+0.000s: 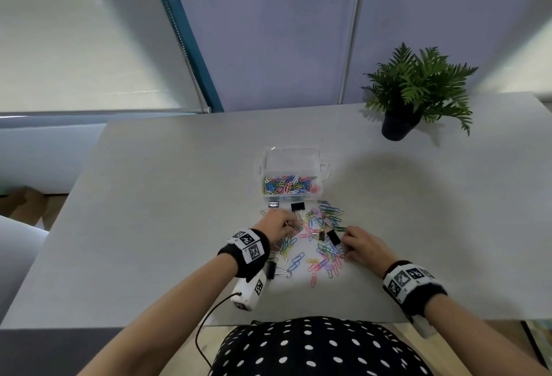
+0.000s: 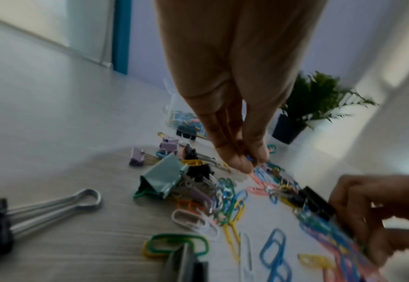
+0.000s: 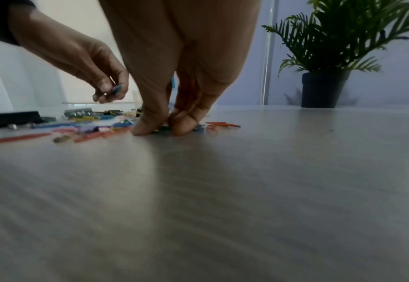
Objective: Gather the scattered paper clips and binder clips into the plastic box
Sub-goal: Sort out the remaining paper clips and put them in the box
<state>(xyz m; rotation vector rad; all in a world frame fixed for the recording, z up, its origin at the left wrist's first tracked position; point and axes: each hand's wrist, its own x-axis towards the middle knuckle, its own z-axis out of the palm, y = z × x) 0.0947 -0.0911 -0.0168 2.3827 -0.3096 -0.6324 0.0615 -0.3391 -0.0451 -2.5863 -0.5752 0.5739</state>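
Fingers [image 2: 244, 164] of left hand [image 1: 276, 223] pinch paper clips | right hand [image 1: 363, 244] fingers grasp clips on counter [image 1: 149, 196] | scattered clips [image 1: 319, 241] mid-counter, just near side of plastic box [image 1: 291, 154].

Left hand [image 1: 276, 225] raised just above table, back up, fingertips [image 2: 241, 164] bunched downward with thumb, pinching few small clips. Right hand [image 1: 363, 245] lower, thumb and fingertips [image 3: 148, 127] pressed together onto table surface, closing on clips there. Both forearms reaching forward from body, bare, black wristbands with white marker blocks at both wrists. Hands near each other, not touching.
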